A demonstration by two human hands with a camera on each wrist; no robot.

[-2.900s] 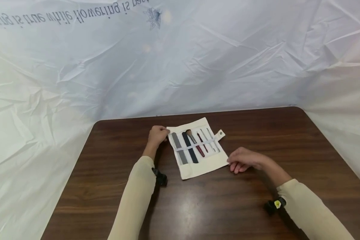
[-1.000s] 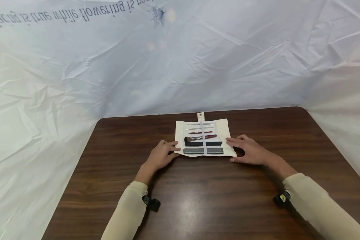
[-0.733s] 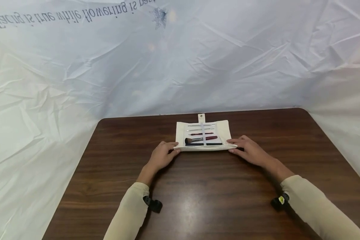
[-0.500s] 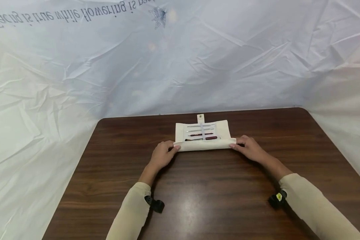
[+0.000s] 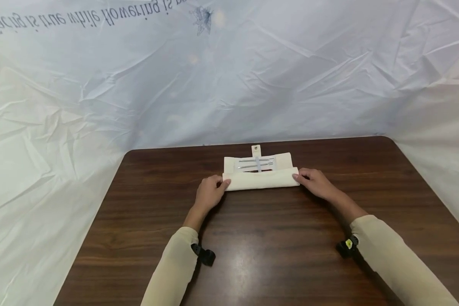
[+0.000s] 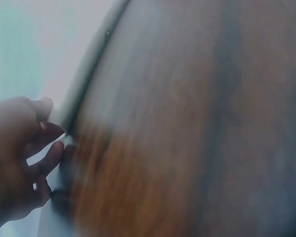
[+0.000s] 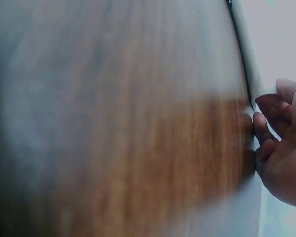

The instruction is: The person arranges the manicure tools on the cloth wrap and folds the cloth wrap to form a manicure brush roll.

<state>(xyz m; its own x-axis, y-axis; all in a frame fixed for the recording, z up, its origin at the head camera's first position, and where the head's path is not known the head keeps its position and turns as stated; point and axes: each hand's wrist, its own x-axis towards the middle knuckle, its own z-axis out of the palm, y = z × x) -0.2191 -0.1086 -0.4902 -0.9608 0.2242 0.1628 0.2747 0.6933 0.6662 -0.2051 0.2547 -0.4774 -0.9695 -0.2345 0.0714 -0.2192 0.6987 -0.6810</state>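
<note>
A cream fabric tool roll [image 5: 263, 180] lies near the back of the table, its near part folded over toward the far side. My left hand [image 5: 208, 193] pinches the fold's left end, thumb on top. At the right end, my right hand [image 5: 316, 183] pinches the fold in the same way. Beyond the fold, two thin silver tools [image 5: 255, 165] and a sliver of a dark red one show under a white elastic band. A strap with a snap [image 5: 256, 149] points toward the back edge. The fold hides the brush and the two flat files.
The brown wooden table [image 5: 245, 255] has rounded back corners. A creased white sheet [image 5: 252, 85] with printed lettering hangs behind it and along both sides. Each sleeved forearm carries a small black wrist camera [image 5: 205, 256].
The roll was turned so its strap points to the back. Both hands then lifted its near edge and rolled it away, covering the files, the brush and most of the red tool.
</note>
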